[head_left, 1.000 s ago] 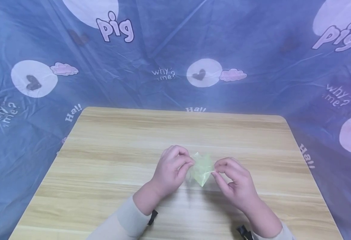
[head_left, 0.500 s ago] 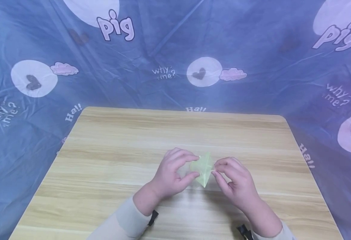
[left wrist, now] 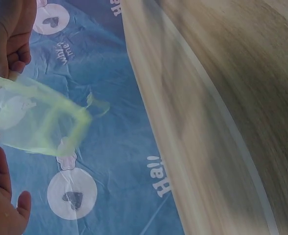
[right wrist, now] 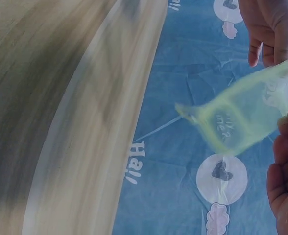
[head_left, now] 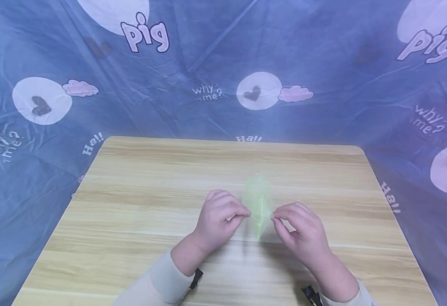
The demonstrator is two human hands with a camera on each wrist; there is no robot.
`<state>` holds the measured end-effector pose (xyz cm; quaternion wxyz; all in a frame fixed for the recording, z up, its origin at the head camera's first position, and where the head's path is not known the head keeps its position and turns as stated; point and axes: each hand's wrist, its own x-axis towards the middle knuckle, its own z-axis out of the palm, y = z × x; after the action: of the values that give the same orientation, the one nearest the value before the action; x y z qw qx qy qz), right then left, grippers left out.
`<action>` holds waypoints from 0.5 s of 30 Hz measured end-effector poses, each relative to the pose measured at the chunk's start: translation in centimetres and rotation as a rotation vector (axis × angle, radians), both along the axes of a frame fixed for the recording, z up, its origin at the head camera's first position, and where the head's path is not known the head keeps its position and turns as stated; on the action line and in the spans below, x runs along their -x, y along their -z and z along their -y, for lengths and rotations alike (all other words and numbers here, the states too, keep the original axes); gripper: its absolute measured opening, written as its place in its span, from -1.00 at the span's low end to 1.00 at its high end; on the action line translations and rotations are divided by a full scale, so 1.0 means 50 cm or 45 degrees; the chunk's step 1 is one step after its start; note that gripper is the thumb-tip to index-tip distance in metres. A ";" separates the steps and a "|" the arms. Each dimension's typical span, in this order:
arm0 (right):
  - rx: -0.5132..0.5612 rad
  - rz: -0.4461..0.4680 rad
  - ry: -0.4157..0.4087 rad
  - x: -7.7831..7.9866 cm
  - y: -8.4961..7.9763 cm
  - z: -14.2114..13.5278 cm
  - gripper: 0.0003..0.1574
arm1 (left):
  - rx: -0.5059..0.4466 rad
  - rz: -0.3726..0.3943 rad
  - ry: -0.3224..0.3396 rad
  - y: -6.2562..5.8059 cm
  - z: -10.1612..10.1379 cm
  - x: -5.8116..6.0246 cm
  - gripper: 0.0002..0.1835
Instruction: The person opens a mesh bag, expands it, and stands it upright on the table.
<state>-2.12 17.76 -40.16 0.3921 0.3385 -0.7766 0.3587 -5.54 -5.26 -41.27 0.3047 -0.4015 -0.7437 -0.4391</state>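
A pale green, see-through plastic bag [head_left: 257, 193] spans the gap between both hands, above the table's middle. My left hand [head_left: 217, 216] pinches its left edge between thumb and fingertips. Opposite, the thumb and index finger of my right hand [head_left: 304, 231] pinch the right edge. In the head view the bag stretches away from me, with a pointed end toward me. The left wrist view shows the bag [left wrist: 36, 112] drawn out between the two hands, its lower end blurred. A small twisted tip sticks out from the bag [right wrist: 247, 107] in the right wrist view.
Under the hands lies a light wood-grain table [head_left: 151, 182] with rounded far corners. Blue printed fabric [head_left: 193, 51] hangs behind it and along both sides. Black straps [head_left: 196, 278] show at the wrists, by light sleeves [head_left: 162, 276].
My left hand loosened its grip, spread its thumb and fingers around the bag, then pinched its left edge. The bunched bag now extends farther away from me. My right hand has hardly moved.
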 end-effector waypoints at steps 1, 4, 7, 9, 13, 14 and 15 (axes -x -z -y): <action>0.004 -0.002 0.000 0.000 -0.001 0.000 -0.58 | -0.012 -0.001 0.001 0.000 0.000 0.000 -0.83; 0.021 -0.003 -0.016 0.001 -0.001 0.002 -0.59 | -0.047 0.007 0.020 -0.001 -0.001 0.000 -0.83; 0.038 0.027 -0.062 0.000 0.000 0.003 -0.58 | -0.057 0.020 0.043 0.000 -0.004 -0.002 -0.83; 0.051 0.063 -0.099 -0.002 0.001 0.004 -0.54 | -0.048 0.028 0.046 0.000 -0.006 -0.003 -0.77; 0.076 0.145 -0.140 -0.005 0.002 0.005 -0.48 | -0.029 0.058 0.068 0.000 -0.009 -0.007 -0.72; 0.082 0.157 -0.141 -0.006 0.003 0.006 -0.48 | -0.025 0.066 0.080 -0.001 -0.009 -0.008 -0.72; 0.088 0.166 -0.141 -0.006 0.003 0.007 -0.50 | -0.022 0.072 0.092 -0.001 -0.010 -0.009 -0.73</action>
<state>-1.84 17.40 -40.32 0.3318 0.3430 -0.7677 0.4276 -5.10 -4.77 -41.23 0.2711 -0.4129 -0.7333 -0.4673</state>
